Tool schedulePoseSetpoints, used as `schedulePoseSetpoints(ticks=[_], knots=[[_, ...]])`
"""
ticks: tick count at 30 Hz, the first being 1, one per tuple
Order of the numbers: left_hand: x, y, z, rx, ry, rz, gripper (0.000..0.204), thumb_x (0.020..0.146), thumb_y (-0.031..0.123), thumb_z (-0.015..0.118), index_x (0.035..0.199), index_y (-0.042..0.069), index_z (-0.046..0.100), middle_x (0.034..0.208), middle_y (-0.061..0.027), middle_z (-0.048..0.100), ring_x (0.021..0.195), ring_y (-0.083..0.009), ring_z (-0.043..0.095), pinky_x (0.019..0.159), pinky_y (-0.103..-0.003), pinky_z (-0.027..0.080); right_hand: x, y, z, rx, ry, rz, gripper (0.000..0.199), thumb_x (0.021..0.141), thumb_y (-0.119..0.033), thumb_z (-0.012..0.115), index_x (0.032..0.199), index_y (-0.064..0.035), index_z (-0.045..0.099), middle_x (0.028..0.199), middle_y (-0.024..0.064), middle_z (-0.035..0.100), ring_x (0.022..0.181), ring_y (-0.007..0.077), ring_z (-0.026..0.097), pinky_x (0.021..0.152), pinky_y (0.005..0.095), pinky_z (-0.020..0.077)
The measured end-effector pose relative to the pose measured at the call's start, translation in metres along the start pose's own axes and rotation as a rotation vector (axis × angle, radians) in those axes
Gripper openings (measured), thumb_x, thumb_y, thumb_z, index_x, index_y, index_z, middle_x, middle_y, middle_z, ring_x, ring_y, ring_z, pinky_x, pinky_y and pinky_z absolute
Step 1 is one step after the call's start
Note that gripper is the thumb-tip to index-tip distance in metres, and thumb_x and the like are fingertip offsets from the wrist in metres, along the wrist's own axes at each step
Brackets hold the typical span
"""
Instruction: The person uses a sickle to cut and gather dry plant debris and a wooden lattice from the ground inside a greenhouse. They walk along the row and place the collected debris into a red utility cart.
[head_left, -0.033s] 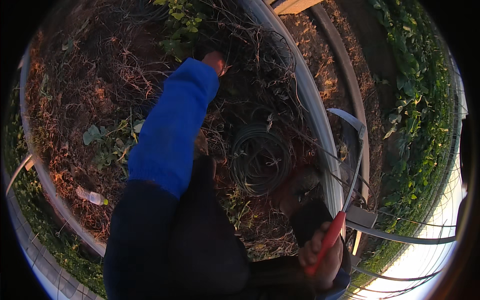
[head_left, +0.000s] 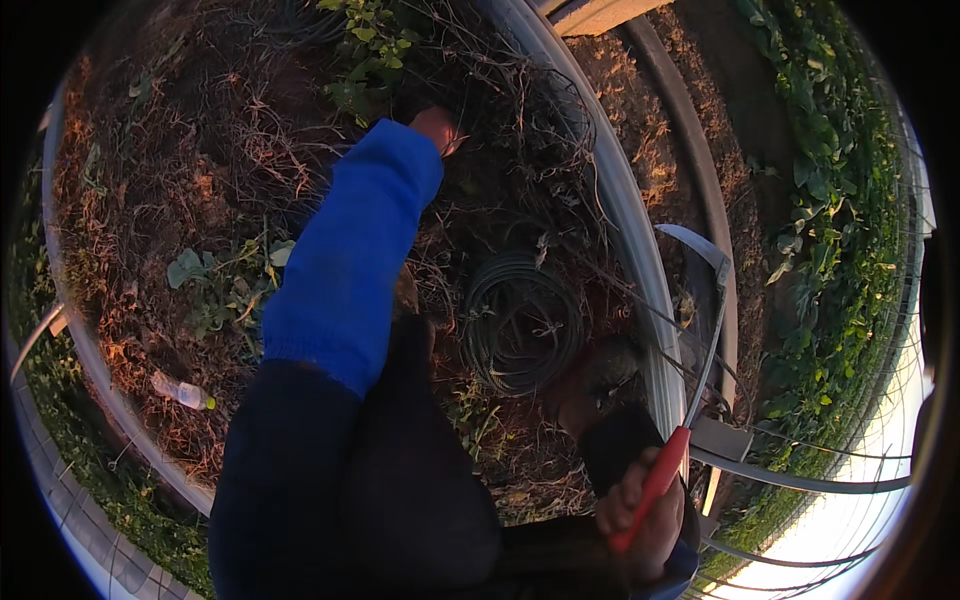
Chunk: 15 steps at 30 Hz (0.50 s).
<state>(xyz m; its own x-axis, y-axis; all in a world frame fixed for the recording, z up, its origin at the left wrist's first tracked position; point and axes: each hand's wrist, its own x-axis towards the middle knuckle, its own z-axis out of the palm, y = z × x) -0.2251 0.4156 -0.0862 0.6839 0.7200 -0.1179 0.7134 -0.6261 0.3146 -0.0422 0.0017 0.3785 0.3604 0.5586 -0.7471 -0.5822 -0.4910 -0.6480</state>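
Observation:
My right hand (head_left: 645,512) is closed around the red handle of a sickle (head_left: 663,478). Its thin metal shaft rises past the grey rail, and the curved blade points left at the top. My left arm, in a blue sleeve cover (head_left: 345,255), stretches far forward. At its end my left hand (head_left: 437,130) reaches down among dry stems, beside a leafy green plant (head_left: 368,60). Shadow and stems hide its fingers, so I cannot tell what they grip. Between my legs and the rail lies a coil of dark hose or cord (head_left: 522,322).
A curved grey rail (head_left: 630,215) runs along the right, with a dark pipe (head_left: 700,165) beyond it. Farther right grows a green leafy row (head_left: 820,200). Dry weeds cover the ground at left, with a small broad-leaved plant (head_left: 215,290) and a clear plastic bottle (head_left: 182,391).
The view has shifted very slightly. My left hand stays among the stems, and my right hand keeps the sickle upright in the same place.

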Motion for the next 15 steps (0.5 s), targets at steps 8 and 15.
schedulePoseSetpoints(ticks=[8,15], knots=[[0.007,0.024,-0.025,-0.136,-0.319,-0.31,0.022,0.09,0.032,0.062,0.093,0.013,0.071,0.085,-0.014,0.068,0.075,-0.0355,0.064,0.064,-0.046,0.054,0.0,0.002,0.008,0.031,0.071,0.027,0.049,0.096,-0.044,0.057,0.124,-0.0056,0.045,0.074,0.0027,0.049,0.048,0.0139,0.046,0.042,0.0294,0.0413],[-0.046,0.039,-0.112,-0.322,0.218,-0.61,0.034,0.087,0.022,0.062,0.117,0.006,0.064,0.118,-0.0165,0.063,0.109,-0.0362,0.061,0.094,-0.044,0.05,-0.003,-0.005,0.023,0.178,-0.036,0.15,0.043,0.099,-0.04,0.052,0.128,-0.0091,0.047,0.08,0.0026,0.05,0.058,0.0142,0.047,0.049,0.0296,0.0413]])
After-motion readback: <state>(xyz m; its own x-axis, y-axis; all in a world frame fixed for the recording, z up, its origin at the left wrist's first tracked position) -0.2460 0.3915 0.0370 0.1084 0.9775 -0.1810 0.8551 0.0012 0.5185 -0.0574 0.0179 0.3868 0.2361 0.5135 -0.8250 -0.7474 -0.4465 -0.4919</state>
